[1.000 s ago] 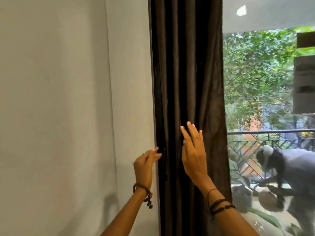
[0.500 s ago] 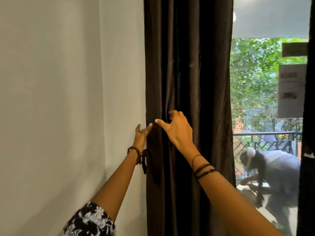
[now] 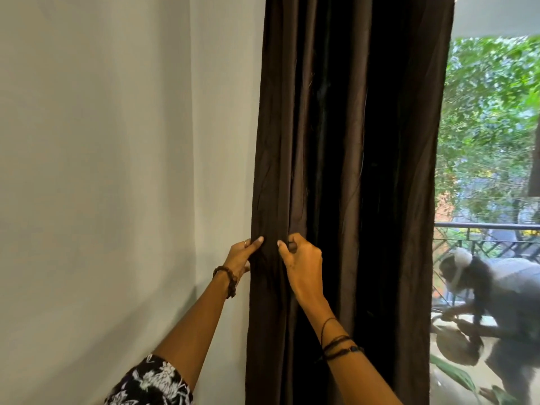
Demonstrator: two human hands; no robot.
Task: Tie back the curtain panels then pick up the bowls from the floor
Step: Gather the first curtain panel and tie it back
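A plain pale wall (image 3: 102,171) fills the left half of the view, and against its corner hangs the dark brown curtain panel (image 3: 344,141), gathered into deep vertical folds and not yet tied. To its right a glass door (image 3: 491,127) shows green trees, a balcony railing (image 3: 482,228) and the dim figure of a person bending over. Both hands meet at the panel's wall-side edge, just beside each other. The left hand (image 3: 241,255) comes in from the wall side, its thumb across the front of the fold and the other fingers hidden behind the cloth, so it appears to pinch the edge. The right hand (image 3: 301,258) has its fingers curled into the fabric, clamped on a fold. No tie-back band or hook can be made out, and the bowls and the floor are out of view. The risk from here is probably a partial gather: only the outer folds are held, so the pleats nearer the glass could slip loose and leave the panel sagging. A hard pull might also strain the hanging above.
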